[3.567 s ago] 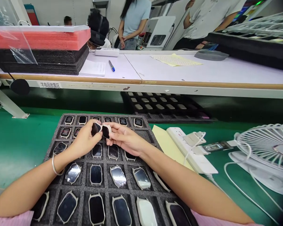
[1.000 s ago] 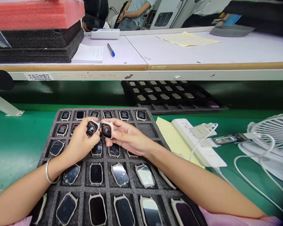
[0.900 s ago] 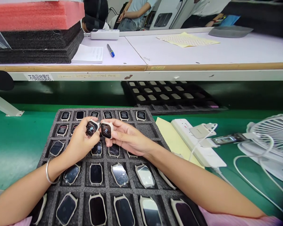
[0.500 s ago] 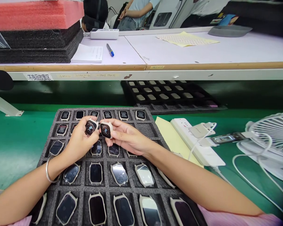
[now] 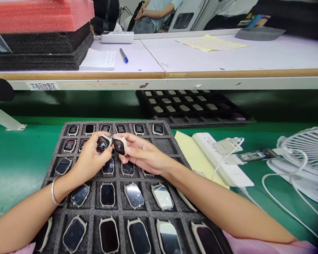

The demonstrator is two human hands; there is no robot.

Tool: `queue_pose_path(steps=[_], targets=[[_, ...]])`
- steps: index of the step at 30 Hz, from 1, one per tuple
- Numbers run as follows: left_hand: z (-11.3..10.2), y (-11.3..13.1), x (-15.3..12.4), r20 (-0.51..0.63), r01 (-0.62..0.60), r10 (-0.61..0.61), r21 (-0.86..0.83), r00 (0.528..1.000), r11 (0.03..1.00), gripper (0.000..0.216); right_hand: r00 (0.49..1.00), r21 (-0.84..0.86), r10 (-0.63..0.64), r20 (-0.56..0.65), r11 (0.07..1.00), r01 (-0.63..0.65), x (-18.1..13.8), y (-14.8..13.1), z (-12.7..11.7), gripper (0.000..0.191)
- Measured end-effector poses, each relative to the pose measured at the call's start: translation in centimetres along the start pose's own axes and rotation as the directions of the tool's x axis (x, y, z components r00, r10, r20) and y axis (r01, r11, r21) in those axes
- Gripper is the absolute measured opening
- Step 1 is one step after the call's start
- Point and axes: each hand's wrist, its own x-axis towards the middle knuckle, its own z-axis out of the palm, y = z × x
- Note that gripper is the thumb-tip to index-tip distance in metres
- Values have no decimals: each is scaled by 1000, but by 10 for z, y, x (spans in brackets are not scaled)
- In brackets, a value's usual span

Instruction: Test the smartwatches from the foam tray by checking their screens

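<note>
My left hand (image 5: pixel 88 162) is closed around a beige smartwatch body (image 5: pixel 103 143) whose screen is lit. My right hand (image 5: pixel 143 155) grips a second beige smartwatch body (image 5: pixel 120 145), also lit, right beside the first. Both hands hover over the upper part of a dark grey foam tray (image 5: pixel 172 143) whose pockets hold several watch bodies. The far row of watches (image 5: pixel 121 128) shows lit screens; the near rows have dark or reflective screens. A silver bangle (image 5: pixel 54 194) circles my left wrist.
A white power strip (image 5: pixel 222 165) with plugged chargers and a yellow sheet (image 5: pixel 192 157) lie right of the tray. A white fan (image 5: pixel 307 155) stands at far right. Another black tray (image 5: pixel 185 106) sits under the shelf. Foam stacks (image 5: pixel 39 38), a notepad, a pen and people are beyond.
Since 3.6 s ago both held watch screens have lit up and my view has tipped down slightly. Over the last second my hands have stayed nearly still.
</note>
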Motion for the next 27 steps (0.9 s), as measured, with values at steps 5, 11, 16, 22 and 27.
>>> queue_pose_path(steps=[5, 11, 16, 22, 27], targets=[[0, -1, 2, 0, 27, -27, -74, 1000, 997, 31, 1000, -2, -11, -2, 1000, 11, 0, 1, -1, 39], [0, 3, 6, 90, 371, -373, -457, 923, 808, 49, 979, 69, 76, -188, 996, -64, 6, -1, -6, 37], [-2, 6, 7, 135, 418, -424, -584, 896, 696, 50, 957, 55, 85, -279, 996, -72, 8, -2, -10, 35], [-2, 2, 4, 139, 346, -329, -576, 934, 741, 62, 968, 1, 34, -248, 999, -35, 5, -1, -6, 35], [-1, 2, 4, 157, 333, -297, -550, 942, 766, 52, 971, -44, -7, -240, 999, -4, 3, -2, -5, 39]])
